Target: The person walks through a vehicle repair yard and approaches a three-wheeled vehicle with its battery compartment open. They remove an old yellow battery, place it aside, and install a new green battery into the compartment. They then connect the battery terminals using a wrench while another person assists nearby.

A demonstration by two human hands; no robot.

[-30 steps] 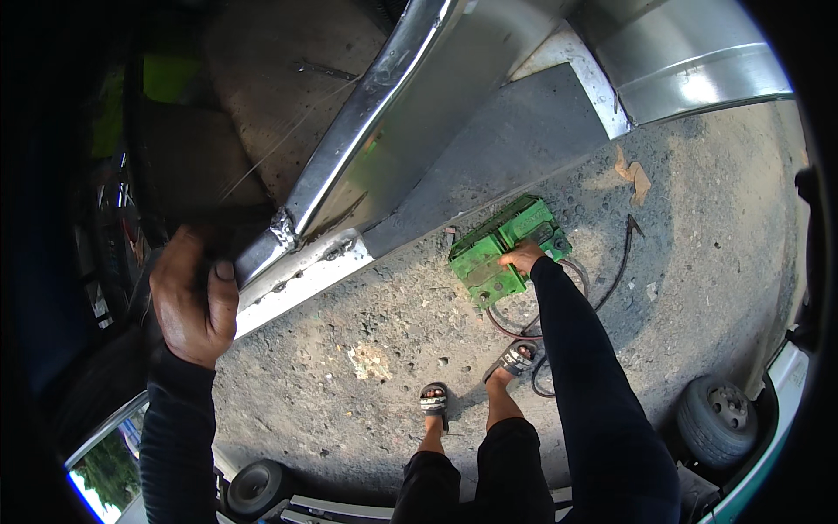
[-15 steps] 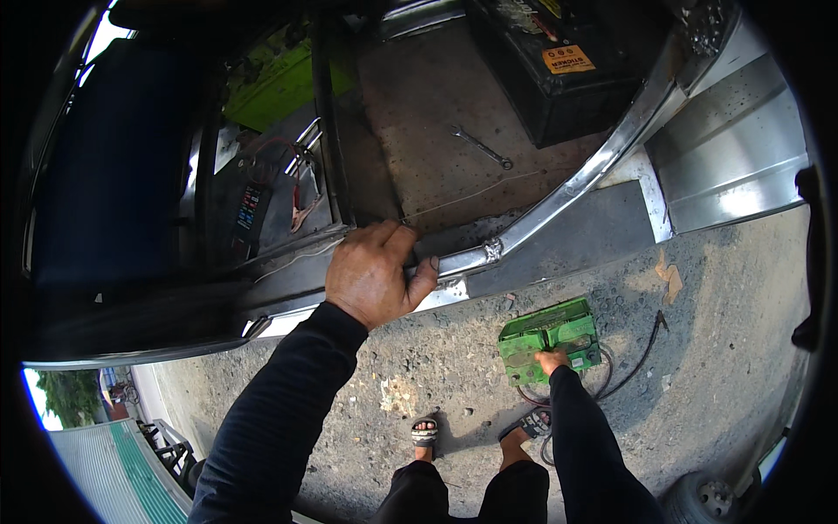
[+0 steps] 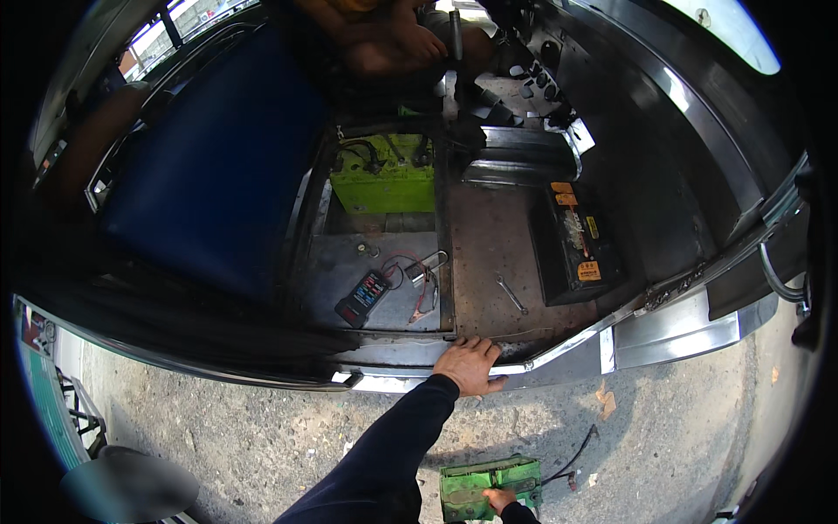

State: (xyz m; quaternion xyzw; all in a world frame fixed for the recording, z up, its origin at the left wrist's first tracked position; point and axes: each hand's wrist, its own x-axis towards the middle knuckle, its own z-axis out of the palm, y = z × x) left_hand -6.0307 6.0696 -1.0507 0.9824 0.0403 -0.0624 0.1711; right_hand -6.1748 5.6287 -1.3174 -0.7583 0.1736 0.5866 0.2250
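Observation:
My left hand grips the metal door sill of a vehicle, fingers bent over the inner edge and thumb toward the outside. Low in the view, my right hand is closed on the middle of a green car battery outside the vehicle. Whether that battery touches the ground is hard to tell. A dark cable lies beside it. Just inside the sill are a combination wrench and a handheld battery tester with red and black leads and clamps.
A bright green battery with cables stands deeper in the framed compartment. To the right sits a black battery with orange labels. Another person's hand shows at the far side. A blue seat panel fills the left; gravelly ground lies outside.
The view has tilted up, showing more of the vehicle's inside and another person there. My left hand stays on the sill, and my right still holds the green battery, now lower in the picture.

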